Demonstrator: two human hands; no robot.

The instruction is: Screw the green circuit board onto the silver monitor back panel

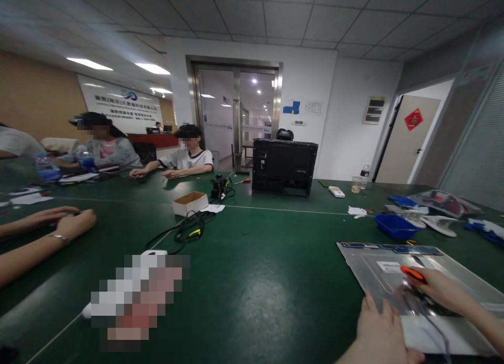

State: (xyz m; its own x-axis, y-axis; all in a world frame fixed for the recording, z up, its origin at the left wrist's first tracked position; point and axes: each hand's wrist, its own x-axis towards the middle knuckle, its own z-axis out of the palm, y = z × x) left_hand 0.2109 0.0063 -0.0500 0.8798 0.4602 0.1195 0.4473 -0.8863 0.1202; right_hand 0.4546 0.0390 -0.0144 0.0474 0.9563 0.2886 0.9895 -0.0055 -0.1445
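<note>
A flat metal-grey panel (370, 264) with a blue circuit strip along its far edge lies on the green table at the right. My right hand (443, 290) is closed around an orange-handled tool (412, 274) over the panel's middle. Near the panel's front left edge rests my left hand (380, 327), fingers spread, with nothing seen in it. A thin grey cable and something clear and shiny lie beside my hands; their shape is blurred. A white label (390, 267) sits on the panel behind the tool.
Behind the panel is a blue tray (396, 226). A black monitor-like frame (284, 167) stands at the table's back. Black cables (189, 227) lie near an open cardboard box (190, 203). Another person's hands (74, 225) rest at the left; more people sit beyond.
</note>
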